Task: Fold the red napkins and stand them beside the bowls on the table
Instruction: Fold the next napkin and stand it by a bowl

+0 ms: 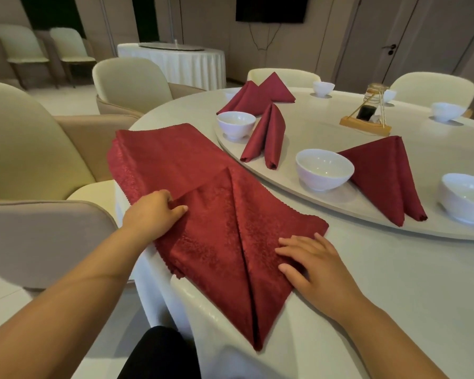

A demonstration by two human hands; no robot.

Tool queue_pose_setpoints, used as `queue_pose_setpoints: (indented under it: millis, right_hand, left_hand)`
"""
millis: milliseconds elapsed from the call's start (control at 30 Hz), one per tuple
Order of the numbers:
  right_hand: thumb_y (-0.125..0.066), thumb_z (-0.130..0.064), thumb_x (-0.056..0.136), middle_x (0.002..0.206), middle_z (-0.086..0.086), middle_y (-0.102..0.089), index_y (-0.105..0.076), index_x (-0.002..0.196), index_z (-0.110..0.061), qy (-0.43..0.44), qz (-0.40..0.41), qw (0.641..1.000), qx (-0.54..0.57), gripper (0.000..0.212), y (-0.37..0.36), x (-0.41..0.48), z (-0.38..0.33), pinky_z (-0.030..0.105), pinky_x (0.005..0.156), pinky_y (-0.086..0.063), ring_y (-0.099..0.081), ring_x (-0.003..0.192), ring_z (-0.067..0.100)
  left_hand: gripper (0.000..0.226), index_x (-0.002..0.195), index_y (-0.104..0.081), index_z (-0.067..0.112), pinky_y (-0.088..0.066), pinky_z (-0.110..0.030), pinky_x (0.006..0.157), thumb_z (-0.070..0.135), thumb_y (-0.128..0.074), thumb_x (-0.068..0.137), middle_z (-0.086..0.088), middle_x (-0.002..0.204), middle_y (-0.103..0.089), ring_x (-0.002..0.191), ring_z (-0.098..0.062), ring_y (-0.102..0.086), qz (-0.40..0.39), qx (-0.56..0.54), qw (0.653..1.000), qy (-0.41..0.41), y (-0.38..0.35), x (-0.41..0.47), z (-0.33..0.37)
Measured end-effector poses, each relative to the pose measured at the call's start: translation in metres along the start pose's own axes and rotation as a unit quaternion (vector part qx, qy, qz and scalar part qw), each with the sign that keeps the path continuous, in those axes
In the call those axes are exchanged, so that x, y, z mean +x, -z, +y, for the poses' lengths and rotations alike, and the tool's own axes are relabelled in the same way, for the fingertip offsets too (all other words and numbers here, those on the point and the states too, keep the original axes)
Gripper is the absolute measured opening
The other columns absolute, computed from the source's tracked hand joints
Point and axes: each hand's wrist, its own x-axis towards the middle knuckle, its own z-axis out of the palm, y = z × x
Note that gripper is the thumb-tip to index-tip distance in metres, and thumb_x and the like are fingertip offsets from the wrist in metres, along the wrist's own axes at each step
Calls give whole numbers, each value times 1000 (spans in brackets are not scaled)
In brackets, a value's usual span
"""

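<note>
Left grip [153, 212] is pinching a folded flap of the red napkin [216, 214], right grip [309, 258] is pressing flat with straight fingers [290, 254] on the other flap; it's lying at the surface's [394, 269] near edge.

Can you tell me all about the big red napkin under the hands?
The red napkin is dark red cloth with a shiny woven pattern and zigzag-cut edges. It lies flat at the near edge of the table. Its two sides are folded in to meet at a middle crease, making a point aimed toward the person. The left hand pinches its left fold, and the right hand presses flat on its right side.
</note>
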Motion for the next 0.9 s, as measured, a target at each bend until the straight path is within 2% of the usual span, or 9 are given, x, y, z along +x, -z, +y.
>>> queue_pose_setpoints:
  millis: [133,300,367,400,467,533,633,733,900]
  right_hand:
    - [-41,-44,79,102,-8,-70,-72,94,-25,-14,-39,999,9,39,-1,-2,-3,41,95,-31,-64,101,15]
    - [-20,-63,69,127,-12,-56,-64,115,-27,-72,-104,989,76,73,7,1,-8,23,107,-3,-41,121,1]
    - [-18,-66,67,125,-15,-55,-64,113,-28,-73,-115,988,72,75,12,8,-10,18,105,-2,-36,114,-8]
    - [-22,-65,69,121,-16,-57,-66,109,-28,-74,-119,988,66,70,15,12,-12,17,102,-6,-40,112,-6]
    - [-32,-58,73,105,-13,-62,-67,92,-25,-65,-127,989,47,51,19,23,-19,18,89,-16,-48,102,6]
    - [-41,-58,80,89,-11,-59,-58,75,-26,-64,-154,986,23,37,19,35,-28,23,79,-19,-44,89,10]
    - [-50,-50,85,84,-11,-51,-39,61,-29,-74,-223,972,-28,34,12,50,-43,28,80,-22,-42,90,12]
    - [-50,-46,85,84,-9,-52,-34,60,-28,-84,-259,961,-47,35,4,57,-52,31,87,-26,-47,99,17]
    - [-48,-44,85,81,-8,-52,-34,60,-26,-83,-256,962,-57,33,1,61,-59,32,86,-26,-45,92,17]
  left_hand:
    - [35,113,-57,13,-29,-39,92,38,-55,89,-9,118,-56,113,-31,-48,108,82,988,-70,-5,-15,3]
    - [37,83,-72,20,-41,-37,79,37,-40,76,4,85,-70,83,-18,-68,128,-8,936,-326,-26,-70,20]
    - [52,101,-70,19,-35,-38,91,43,-30,77,6,102,-69,99,-12,-65,52,12,947,-318,-36,-90,29]
    - [68,118,-61,18,-26,-36,101,49,-17,76,5,120,-62,115,-8,-55,-8,23,958,-287,-36,-97,33]
    - [94,141,-34,21,-6,-30,112,54,9,65,9,146,-33,137,-3,-24,-27,47,966,-251,-51,-96,30]
    - [86,134,-47,15,-21,-36,111,51,0,71,4,140,-45,133,-8,-36,-31,47,968,-244,-55,-95,30]
    - [54,95,-73,12,-52,-41,81,41,-33,75,1,100,-71,97,-13,-67,10,41,966,-256,-62,-96,26]
    - [53,93,-73,10,-39,-39,93,42,-36,73,0,98,-71,94,-15,-68,26,35,964,-262,-65,-97,24]
    - [58,93,-73,8,-28,-34,90,47,-37,69,-3,99,-71,94,-17,-68,60,26,963,-261,-68,-95,23]
